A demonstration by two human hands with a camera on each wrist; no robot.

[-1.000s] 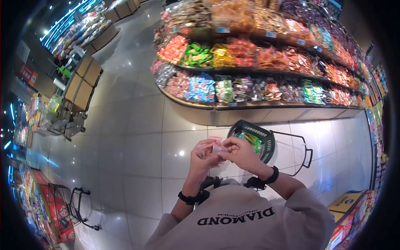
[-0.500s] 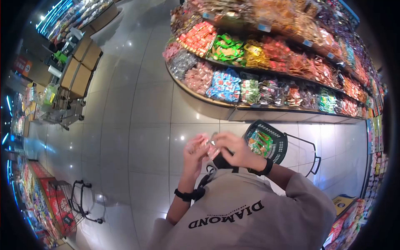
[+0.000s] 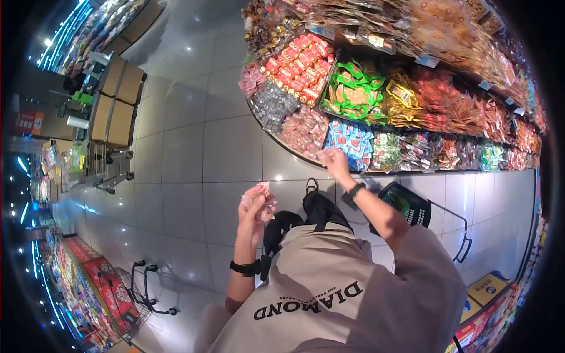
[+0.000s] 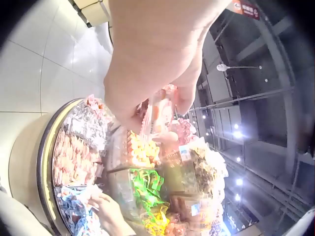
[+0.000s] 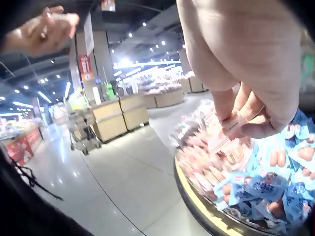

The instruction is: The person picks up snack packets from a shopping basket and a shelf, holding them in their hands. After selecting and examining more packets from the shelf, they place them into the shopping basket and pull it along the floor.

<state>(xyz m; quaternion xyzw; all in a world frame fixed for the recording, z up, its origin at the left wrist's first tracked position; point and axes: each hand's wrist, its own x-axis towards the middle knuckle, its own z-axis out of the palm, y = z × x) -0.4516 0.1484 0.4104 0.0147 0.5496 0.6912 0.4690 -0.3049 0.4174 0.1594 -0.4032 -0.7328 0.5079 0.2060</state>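
Note:
My left hand (image 3: 252,206) holds small clear-and-pink snack packets (image 4: 161,112) in its curled fingers, out in front of my body. My right hand (image 3: 336,166) reaches to the front edge of the candy shelf. Between thumb and fingers it pinches a small pink-and-white packet (image 5: 233,126), partly covered by the fingers. Directly under it in the right wrist view lies a heap of similar pink packets (image 5: 206,160). Blue packets (image 5: 263,189) with brown contents fill the neighbouring section, close to the right hand.
A dark green shopping basket (image 3: 415,206) with a long handle stands on the floor below the shelf, right of my legs. Tiers of red, green and yellow packaged snacks (image 3: 353,97) rise behind. Carts (image 3: 109,167) and a counter (image 3: 115,109) stand at left.
The two hands were together at the packets; now they are apart. My right hand has gone forward to the shelf with a packet, while the left keeps its packets. The shelf appears nearer.

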